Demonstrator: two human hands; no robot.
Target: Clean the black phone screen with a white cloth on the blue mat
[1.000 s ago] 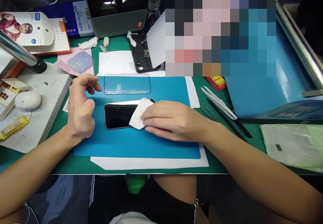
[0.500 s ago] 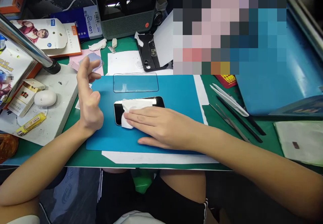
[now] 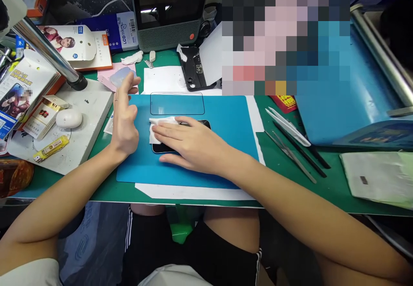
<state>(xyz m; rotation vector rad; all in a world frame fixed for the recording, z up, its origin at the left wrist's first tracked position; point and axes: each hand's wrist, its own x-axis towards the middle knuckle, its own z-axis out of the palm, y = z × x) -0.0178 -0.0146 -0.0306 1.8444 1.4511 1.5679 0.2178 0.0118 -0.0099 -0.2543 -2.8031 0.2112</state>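
Observation:
My right hand [image 3: 196,146] lies palm down, pressing a white wipe [image 3: 161,124] onto the black screen of a phone [image 3: 161,148]. Its fingers cover part of the wipe and much of the phone. The phone rests on a blue mat [image 3: 137,165]. Just beyond it lies a clear black-edged glass screen protector [image 3: 177,104]. My left hand [image 3: 125,127] is raised over the mat's left edge, with nothing in it; its fingers point away from me, partly bent and apart.
Tweezers [image 3: 290,152] and other thin tools lie right of the mat. A disassembled black phone housing [image 3: 193,66] sits behind. On the left, a white board [image 3: 77,148] carries a yellow lighter [image 3: 51,148], a white earbud case [image 3: 69,118] and a cigarette box. A metal lamp pole [image 3: 54,49] crosses there.
My right hand has slid the wipe toward the phone's far left end, and it now reaches past the edge. My left hand stays raised. The whole view has shifted slightly.

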